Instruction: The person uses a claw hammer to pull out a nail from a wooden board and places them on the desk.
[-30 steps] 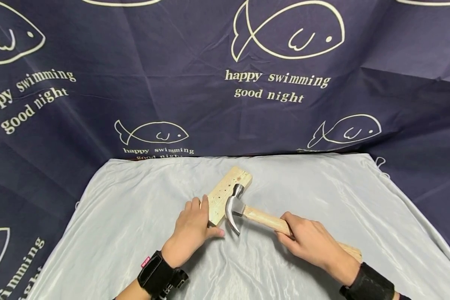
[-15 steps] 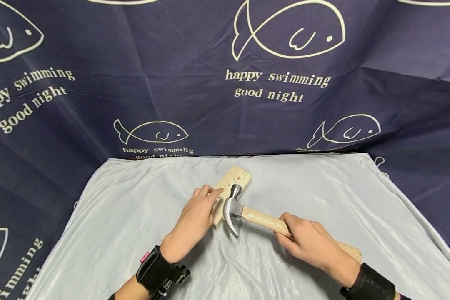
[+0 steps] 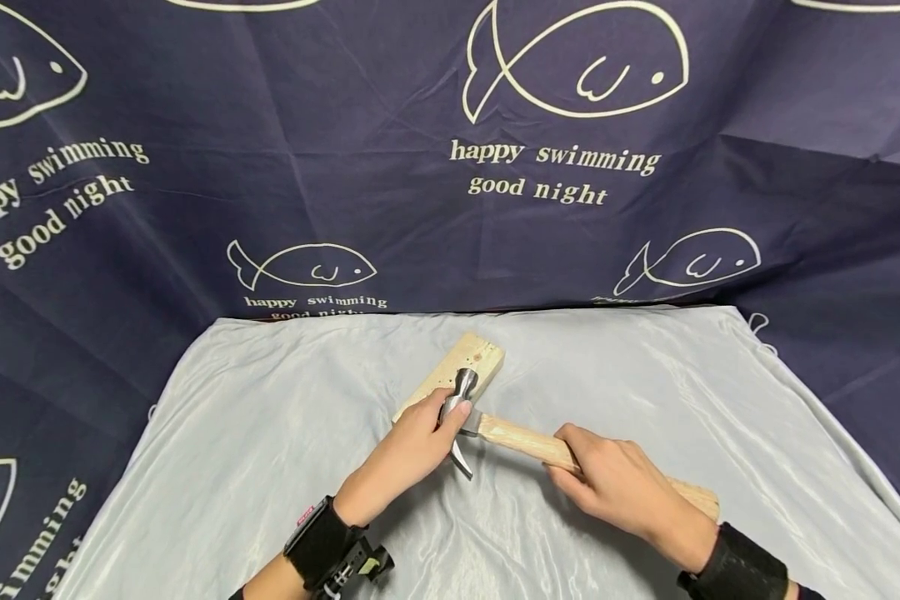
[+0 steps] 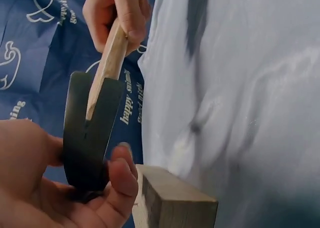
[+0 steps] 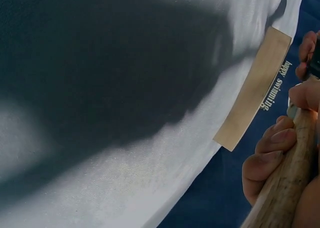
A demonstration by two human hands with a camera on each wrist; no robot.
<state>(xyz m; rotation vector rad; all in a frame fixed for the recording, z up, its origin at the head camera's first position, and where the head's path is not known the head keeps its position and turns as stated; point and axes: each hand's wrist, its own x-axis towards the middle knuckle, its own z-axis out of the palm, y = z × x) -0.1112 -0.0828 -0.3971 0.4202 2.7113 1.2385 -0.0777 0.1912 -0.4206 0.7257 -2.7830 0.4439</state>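
Observation:
My right hand (image 3: 621,483) grips the wooden handle of a claw hammer (image 3: 523,437), whose butt shows behind the wrist. My left hand (image 3: 414,440) holds the steel hammer head, thumb on the near side and fingers beyond it. The striking face points away from me and the claw curves back toward me. In the left wrist view, the forked claw (image 4: 82,133) stands between thumb and fingers. Just beyond the head, a pale wood block (image 3: 478,357) with several dark holes or nail spots lies slantwise; the left hand and hammer cover part of it.
A shiny pale cloth (image 3: 615,375) covers the table, wrinkled near the front. Behind and at the sides hangs a dark blue curtain (image 3: 390,192) printed with fish and lettering. White cord loops show at the table's back right corner.
My left hand has left the wood block and taken hold of the hammer head. The block's near end has shifted a little to the left. My right hand has stayed almost in place.

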